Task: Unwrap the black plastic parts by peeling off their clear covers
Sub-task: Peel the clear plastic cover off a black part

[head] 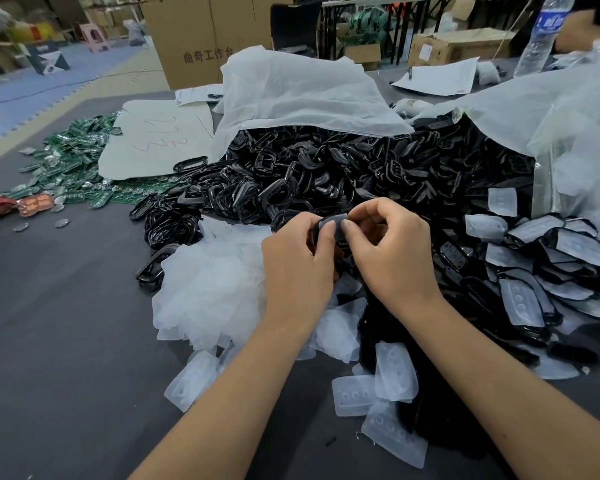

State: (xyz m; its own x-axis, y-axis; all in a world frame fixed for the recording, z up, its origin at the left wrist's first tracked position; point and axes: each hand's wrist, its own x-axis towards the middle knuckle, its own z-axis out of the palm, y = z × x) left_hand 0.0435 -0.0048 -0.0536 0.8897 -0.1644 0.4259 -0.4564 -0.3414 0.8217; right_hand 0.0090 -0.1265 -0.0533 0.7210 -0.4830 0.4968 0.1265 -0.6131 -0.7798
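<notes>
One black plastic part point(336, 226) with a clear cover on it sits between both hands above the table's middle. My left hand point(297, 261) grips its left side with the thumb on top. My right hand point(388, 251) pinches its right end with thumb and curled fingers. Behind them lies a big heap of bare black parts point(309, 168). To the right, still-covered black parts point(551, 271) are piled up. Peeled clear covers point(212, 289) lie in a mound at the left, with more covers point(392, 379) in front.
Two white plastic bags point(298, 95) spill the black parts onto the grey table point(66, 323). Green circuit boards point(70, 161) lie at the far left beside a cardboard sheet point(160, 140). A water bottle point(541, 36) and papers point(440, 77) stand at the back right.
</notes>
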